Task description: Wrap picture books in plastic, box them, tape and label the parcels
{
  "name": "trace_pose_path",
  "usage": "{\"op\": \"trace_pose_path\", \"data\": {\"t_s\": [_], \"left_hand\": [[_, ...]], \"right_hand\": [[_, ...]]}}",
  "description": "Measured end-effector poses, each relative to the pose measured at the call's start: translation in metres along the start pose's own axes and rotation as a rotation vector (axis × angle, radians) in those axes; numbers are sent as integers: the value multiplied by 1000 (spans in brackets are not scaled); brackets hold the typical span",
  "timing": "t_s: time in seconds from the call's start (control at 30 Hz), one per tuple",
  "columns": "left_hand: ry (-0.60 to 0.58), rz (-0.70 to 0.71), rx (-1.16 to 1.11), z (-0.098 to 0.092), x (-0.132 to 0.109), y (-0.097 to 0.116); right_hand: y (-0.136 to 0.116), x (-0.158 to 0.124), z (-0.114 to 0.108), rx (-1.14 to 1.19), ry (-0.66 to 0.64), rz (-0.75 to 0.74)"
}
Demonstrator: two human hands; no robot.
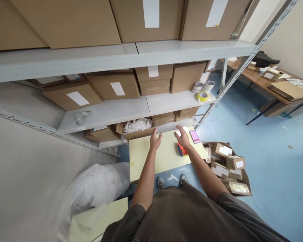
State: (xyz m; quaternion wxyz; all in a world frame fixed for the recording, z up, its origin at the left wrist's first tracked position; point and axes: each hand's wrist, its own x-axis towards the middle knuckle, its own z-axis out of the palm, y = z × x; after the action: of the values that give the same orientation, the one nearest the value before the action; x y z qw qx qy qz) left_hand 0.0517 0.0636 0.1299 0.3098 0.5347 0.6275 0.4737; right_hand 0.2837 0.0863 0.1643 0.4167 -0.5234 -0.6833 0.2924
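Note:
My left hand [155, 140] is raised over a pale yellow tabletop [138, 158], thumb and fingers apart, holding nothing. Facing it, my right hand [182, 137] is also open, with its fingers spread. A red and blue tape dispenser [182, 150] rests on the tabletop just below my right hand, partly covered by my forearm. Behind the right fingertips lies a small white paper [185, 129]. To the right of that is a phone with a pink screen [194, 136].
A metal shelf rack [111, 114] holding cardboard boxes [155, 79] and tape rolls [202, 96] stands ahead. White items fill an open box [137, 134]. At right is a large carton of small boxes [236, 163]; at left, a clear plastic bag [101, 181]. A desk [257, 79] stands far right.

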Motion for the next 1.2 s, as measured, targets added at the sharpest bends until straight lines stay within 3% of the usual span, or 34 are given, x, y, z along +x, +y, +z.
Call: {"op": "trace_pose_path", "data": {"t_s": [0.07,0.17,0.43,0.57,0.77,0.87,0.97,1.07,1.2], "left_hand": [[-2,-25,2,-1,-6,-8],[-34,-65,-9,15,-19,-20],[-170,-166,4,103,-81,-65],[-209,-213,56,133,-116,-92],[-185,-300,96,150,-160,-114],[-184,-332,97,152,-172,-117],[-184,-348,79,149,-174,-112],[-171,-351,60,139,-162,-95],[-114,-322,8,112,-125,-56]], "right_hand": [[4,-2,0,-28,-10,-6],[22,-12,-7,-106,-23,16],[108,-78,-21,-324,-163,212],[151,-107,-7,-385,-310,339],[188,-122,39,-539,-545,504],[192,-117,53,-616,-569,595],[184,-112,51,-589,-618,677],[162,-109,34,-574,-602,602],[120,-93,-2,-559,-528,446]]}}
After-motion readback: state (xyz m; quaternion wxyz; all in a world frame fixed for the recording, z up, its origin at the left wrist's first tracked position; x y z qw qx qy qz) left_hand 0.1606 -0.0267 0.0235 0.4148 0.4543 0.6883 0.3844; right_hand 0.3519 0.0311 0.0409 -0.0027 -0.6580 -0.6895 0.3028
